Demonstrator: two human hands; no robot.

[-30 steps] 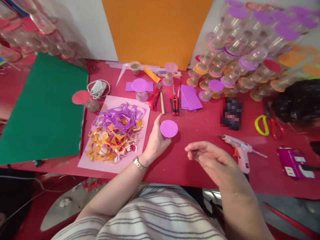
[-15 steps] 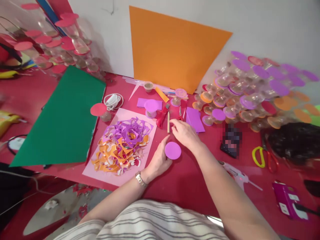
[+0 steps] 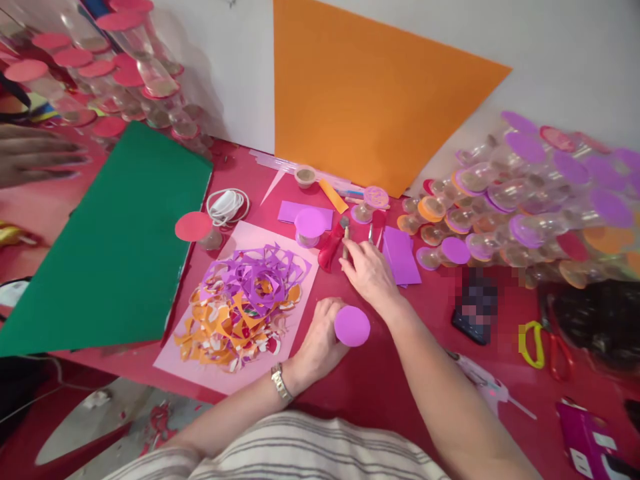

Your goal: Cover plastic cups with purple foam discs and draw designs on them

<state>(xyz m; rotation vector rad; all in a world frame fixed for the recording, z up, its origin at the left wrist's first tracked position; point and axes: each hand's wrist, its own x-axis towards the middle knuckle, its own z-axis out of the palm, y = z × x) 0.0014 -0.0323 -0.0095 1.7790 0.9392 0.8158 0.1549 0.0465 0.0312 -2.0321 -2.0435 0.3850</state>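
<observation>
My left hand (image 3: 320, 340), with a watch at the wrist, is wrapped round a piece topped by a purple disc (image 3: 352, 326); its lower part is hidden by my fingers. My right hand (image 3: 369, 272) reaches over the red table with its fingers apart, its fingertips at a thin wooden stick (image 3: 346, 244). A red-handled tool (image 3: 330, 248) lies just left of that stick. Behind it stands an hourglass with a purple top (image 3: 310, 223). Folded purple sheets (image 3: 401, 257) lie to the right of my right hand.
Purple and orange scraps (image 3: 245, 300) cover a pink sheet at left, beside a green board (image 3: 120, 247). Hourglasses crowd both back corners. An orange sheet (image 3: 370, 93) leans on the wall. At right lie a phone (image 3: 475, 310), scissors (image 3: 531, 343) and a glue gun (image 3: 483, 377). Another person's hand (image 3: 37, 155) is at far left.
My right hand has moved onto the wooden stick, covering its lower part. My left hand has drawn slightly back with the purple-topped piece. Another person's hand has come in at far left.
</observation>
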